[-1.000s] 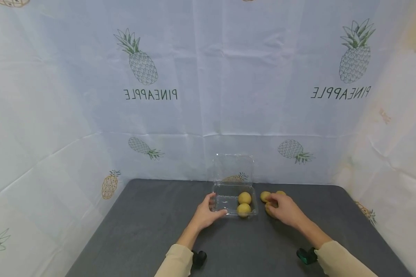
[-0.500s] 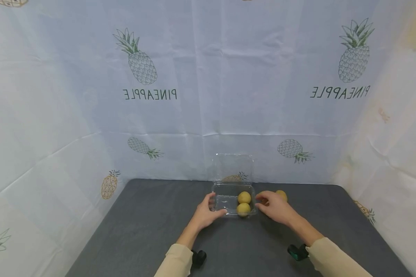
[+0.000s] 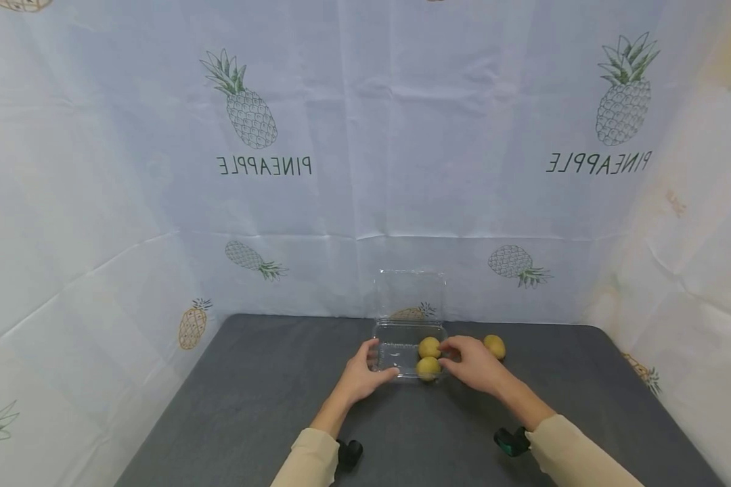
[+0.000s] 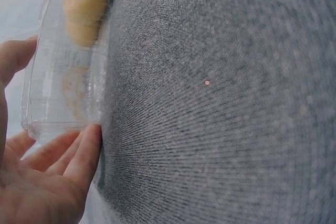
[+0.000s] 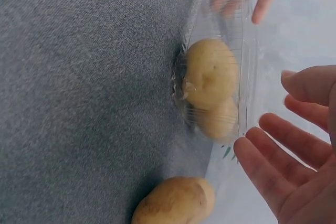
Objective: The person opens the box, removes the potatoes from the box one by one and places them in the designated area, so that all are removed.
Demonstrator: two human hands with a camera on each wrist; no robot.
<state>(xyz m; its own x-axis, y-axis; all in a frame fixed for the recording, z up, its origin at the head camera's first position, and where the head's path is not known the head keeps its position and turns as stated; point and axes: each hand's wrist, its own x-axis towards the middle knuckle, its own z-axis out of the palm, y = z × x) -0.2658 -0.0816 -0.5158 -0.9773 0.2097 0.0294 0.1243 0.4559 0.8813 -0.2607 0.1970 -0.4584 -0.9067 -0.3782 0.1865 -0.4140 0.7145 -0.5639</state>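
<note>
A clear plastic clamshell container [image 3: 396,352] stands on the dark table with its lid raised at the back. Two potatoes [image 3: 429,358] lie in its right part. My left hand [image 3: 361,375] holds the container's left end, the thumb along the front and the fingers at the end wall [image 4: 63,161]. Over the container's right rim is my right hand [image 3: 475,365], near those potatoes. In the right wrist view its thumb and fingers [image 5: 262,171] are spread, and nothing shows between them. Another potato [image 3: 495,347] rests on the table right of the container.
The dark grey cloth-covered table [image 3: 268,392] runs up to a white curtain [image 3: 402,169] printed with pineapples, which also hangs at both sides. A dark wrist camera [image 3: 512,442] sits at the right cuff, and another [image 3: 349,454] at the left.
My right hand has moved left from the loose potatoes to the container's right rim. Of the loose potatoes, one is visible now. The left hand and the container have stayed in place.
</note>
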